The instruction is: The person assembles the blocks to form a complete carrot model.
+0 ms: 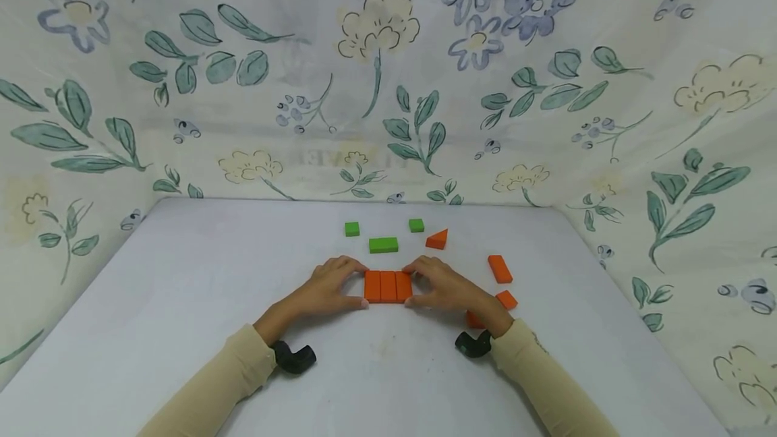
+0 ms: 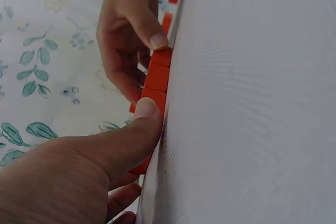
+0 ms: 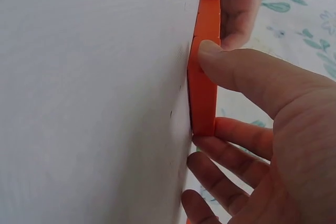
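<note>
Three orange rectangular blocks stand side by side in a tight row on the white table, the middle block [image 1: 388,287] between the other two. My left hand [image 1: 328,290] pinches the left block [image 1: 372,288], thumb at its near end and fingers at the far end. From the other side, my right hand [image 1: 446,286] grips the right block [image 1: 403,287] the same way. In the right wrist view, the right thumb [image 3: 212,55] presses the near face of an orange block [image 3: 202,100], with fingertips around its side. The left thumb [image 2: 146,109] presses the row's near face in the left wrist view.
Beyond the row lie a green rectangular block [image 1: 384,245], two small green blocks [image 1: 352,228] [image 1: 416,225] and an orange triangular block [image 1: 437,240]. To the right are an orange rectangular block [image 1: 500,269] and a small orange block [image 1: 506,299]. My right forearm partly covers another orange piece [image 1: 474,319].
</note>
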`<state>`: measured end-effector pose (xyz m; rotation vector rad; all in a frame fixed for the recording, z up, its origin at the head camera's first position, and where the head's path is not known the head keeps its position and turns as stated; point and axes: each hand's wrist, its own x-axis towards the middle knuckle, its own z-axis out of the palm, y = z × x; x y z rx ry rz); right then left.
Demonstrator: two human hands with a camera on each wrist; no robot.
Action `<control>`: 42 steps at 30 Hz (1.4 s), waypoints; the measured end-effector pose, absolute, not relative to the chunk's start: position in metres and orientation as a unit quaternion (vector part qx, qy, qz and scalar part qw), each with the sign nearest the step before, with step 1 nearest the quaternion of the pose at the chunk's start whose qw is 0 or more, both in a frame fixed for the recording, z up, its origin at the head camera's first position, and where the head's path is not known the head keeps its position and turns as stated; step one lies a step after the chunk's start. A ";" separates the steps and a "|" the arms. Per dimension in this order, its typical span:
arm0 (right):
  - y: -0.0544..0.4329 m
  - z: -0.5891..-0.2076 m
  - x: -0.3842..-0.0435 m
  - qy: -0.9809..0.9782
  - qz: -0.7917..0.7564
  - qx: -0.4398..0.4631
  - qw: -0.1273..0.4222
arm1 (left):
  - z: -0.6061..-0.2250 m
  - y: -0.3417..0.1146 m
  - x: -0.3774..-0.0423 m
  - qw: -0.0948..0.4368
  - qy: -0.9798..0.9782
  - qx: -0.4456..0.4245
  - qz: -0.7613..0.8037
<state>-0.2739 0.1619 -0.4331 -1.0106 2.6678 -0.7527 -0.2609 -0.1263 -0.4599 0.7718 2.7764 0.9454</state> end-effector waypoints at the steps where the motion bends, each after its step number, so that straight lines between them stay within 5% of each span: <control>1: 0.162 -0.434 -0.274 0.900 -0.256 -0.340 0.098 | -0.460 -0.126 -0.260 0.056 0.914 0.252 0.312; 26: 0.168 -0.419 -0.272 0.922 -0.199 -0.304 0.132 | -0.463 -0.125 -0.264 0.046 0.920 0.256 0.293; 37: 0.249 -0.397 -0.275 0.908 -0.287 -0.304 -0.022 | -0.467 -0.125 -0.265 0.043 0.915 0.264 0.303; 42: 0.303 -0.400 -0.287 0.932 -0.272 -0.238 -0.015 | -0.469 -0.125 -0.265 0.036 0.915 0.264 0.304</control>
